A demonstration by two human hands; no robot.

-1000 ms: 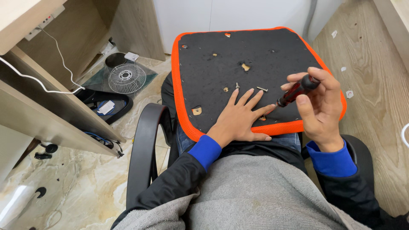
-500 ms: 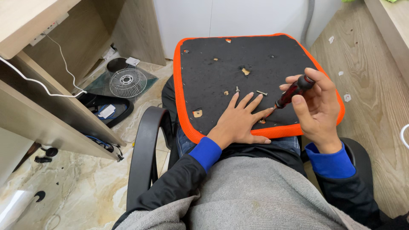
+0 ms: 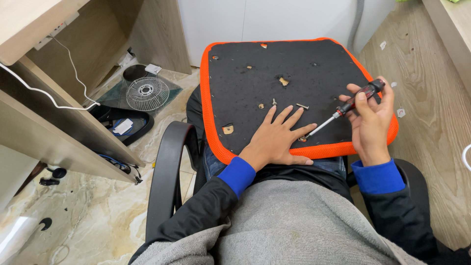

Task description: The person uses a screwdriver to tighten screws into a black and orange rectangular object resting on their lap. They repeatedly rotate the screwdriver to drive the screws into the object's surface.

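Head view: right hand (image 3: 371, 125) around red-handled screwdriver (image 3: 354, 101).

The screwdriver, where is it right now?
In the head view, the screwdriver is in the right hand, over the right side of the upturned seat cushion, its tip down by the left hand.

A small white tag (image 3: 152, 68), perhaps a label, lies on the floor beside the round fan grille (image 3: 145, 92).
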